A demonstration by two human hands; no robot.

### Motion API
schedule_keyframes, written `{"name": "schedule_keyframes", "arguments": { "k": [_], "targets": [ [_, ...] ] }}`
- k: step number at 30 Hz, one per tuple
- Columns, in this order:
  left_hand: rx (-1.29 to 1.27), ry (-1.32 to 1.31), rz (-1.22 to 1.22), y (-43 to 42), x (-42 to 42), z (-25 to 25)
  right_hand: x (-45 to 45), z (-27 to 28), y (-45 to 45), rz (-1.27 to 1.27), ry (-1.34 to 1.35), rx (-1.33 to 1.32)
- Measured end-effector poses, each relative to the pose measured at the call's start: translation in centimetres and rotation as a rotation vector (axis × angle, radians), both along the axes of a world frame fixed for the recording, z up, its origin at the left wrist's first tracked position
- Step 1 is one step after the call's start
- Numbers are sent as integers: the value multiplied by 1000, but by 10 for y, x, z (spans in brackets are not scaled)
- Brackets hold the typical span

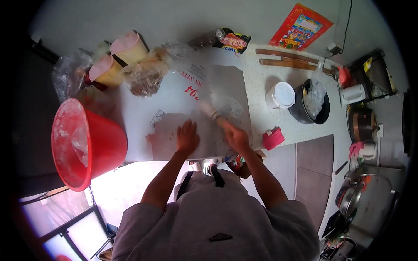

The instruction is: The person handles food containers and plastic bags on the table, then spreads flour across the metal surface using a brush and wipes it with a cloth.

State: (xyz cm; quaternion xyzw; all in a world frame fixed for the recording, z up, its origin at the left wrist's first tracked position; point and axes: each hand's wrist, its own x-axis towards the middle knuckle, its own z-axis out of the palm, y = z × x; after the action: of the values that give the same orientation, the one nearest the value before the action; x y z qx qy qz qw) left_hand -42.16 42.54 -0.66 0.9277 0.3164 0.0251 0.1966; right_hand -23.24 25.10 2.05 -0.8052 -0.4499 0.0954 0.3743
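My left hand [187,138] lies flat on the metal sheet [143,113] that covers the worktop, its fingers spread and pointing away from me. To its right, my right hand [236,138] is closed around the handle of a brush-like tool [212,110]. The tool points up and to the left, and its far end is blurred over the sheet near the red printed letters. A greyish, wet-looking patch spreads over the sheet around both hands. A pink cloth [273,138] rests on the counter to the right of my right hand.
A large red bucket [106,139] stands at the left edge. Behind it are pink-lidded containers [106,71] and a bagged brown item [146,80]. On the right are a white tub [281,95], a black pot [298,108] and wooden rods [283,62].
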Motion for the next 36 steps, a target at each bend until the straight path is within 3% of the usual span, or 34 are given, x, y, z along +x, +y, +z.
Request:
{"name": "schedule_keyframes", "arguments": {
  "k": [3,6,7,10,11,14,18,21,24,27,29,31,34,36],
  "targets": [
    [11,-78,-12,-21,-12,-1,-22,9,-25,-248,121,-354],
    [-20,-122,-38,-34,-34,7,-12,-4,-43,-742,16,190],
    [-24,-133,-48,-36,-39,8,-17,-1,-46,-747,79,220],
    [-54,-144,-71,-40,-50,9,-56,7,-49,-338,212,112],
    [-69,-138,-72,-42,-57,9,-64,16,-56,-173,284,-112],
    [-40,-133,-91,-44,-74,4,-54,12,-68,-403,362,-186],
    [1,-104,-174,-37,-82,7,-18,27,-73,-579,270,65],
    [-12,-118,-206,-26,-79,4,-55,46,-40,-322,457,-16],
    [-65,-128,-191,-23,-80,7,-90,61,-25,84,433,-277],
    [-85,-138,-173,-26,-89,4,-65,55,-61,-132,714,-264],
    [-83,-136,-175,-27,-99,12,-21,-17,-127,-207,491,3],
    [-71,-188,-179,-27,-105,12,-32,37,-138,-513,404,56],
    [-54,-205,-187,-32,-106,10,-78,25,-124,-668,140,110],
    [-66,-211,-195,-35,-105,9,-114,21,-113,-225,-25,124]
  ]
}}
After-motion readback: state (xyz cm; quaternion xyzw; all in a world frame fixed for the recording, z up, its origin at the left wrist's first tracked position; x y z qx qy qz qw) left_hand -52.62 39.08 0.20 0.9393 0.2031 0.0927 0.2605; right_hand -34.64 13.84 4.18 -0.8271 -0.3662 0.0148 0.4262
